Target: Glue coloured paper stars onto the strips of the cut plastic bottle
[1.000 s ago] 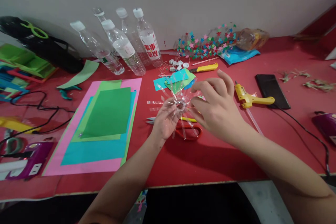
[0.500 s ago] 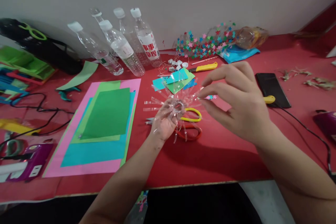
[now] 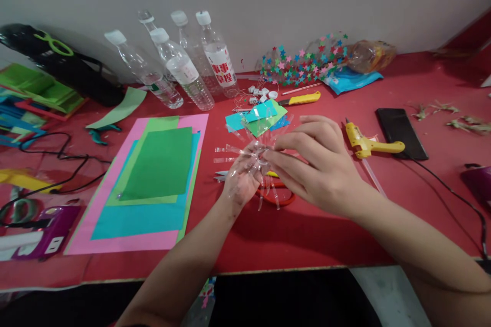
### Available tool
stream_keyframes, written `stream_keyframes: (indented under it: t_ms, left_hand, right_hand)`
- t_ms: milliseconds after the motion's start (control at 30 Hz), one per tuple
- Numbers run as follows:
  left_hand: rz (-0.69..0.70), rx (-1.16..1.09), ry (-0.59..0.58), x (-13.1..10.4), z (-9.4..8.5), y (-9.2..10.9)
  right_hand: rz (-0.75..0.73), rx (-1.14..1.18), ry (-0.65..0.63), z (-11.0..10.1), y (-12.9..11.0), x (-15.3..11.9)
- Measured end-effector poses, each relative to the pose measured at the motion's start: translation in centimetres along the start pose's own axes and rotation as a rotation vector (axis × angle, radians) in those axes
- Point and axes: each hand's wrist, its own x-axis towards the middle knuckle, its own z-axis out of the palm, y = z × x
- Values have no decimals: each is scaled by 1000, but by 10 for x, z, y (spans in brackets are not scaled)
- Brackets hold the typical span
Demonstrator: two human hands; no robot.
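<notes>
A clear plastic bottle top (image 3: 257,160), cut into thin strips that spread outward like rays, rests in my left hand (image 3: 242,180). The left palm faces up under it, with the fingers curled around its underside. My right hand (image 3: 320,163) reaches in from the right, its thumb and fingertips closed at the ring-shaped neck in the middle. Part of the neck is hidden by those fingers. Beneath both hands lies a pair of scissors (image 3: 287,201) with red and yellow handles, partly covered.
Stacked coloured paper (image 3: 153,163) lies to the left. Several clear bottles (image 3: 187,79) stand along the wall. Behind the hands are paper scraps (image 3: 264,112) and a yellow cutter knife (image 3: 305,98). Rightward lie a yellow glue gun (image 3: 364,143) and a black phone (image 3: 402,133).
My right hand has moved left and its fingertips now meet the neck of the bottle top. The glue gun has come into sight behind it. My left hand stays nearly still.
</notes>
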Motion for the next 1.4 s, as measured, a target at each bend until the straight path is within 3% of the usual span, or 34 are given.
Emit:
stream_keyframes:
  t_ms: [233,1400]
  left_hand:
    - [8,-80,-20,-4,7,5]
    - [-37,-129,-52,-4,5,5]
  right_hand:
    - [50,-15,-86,-4,3,5]
    - [-13,-80,-126,-3,9,3]
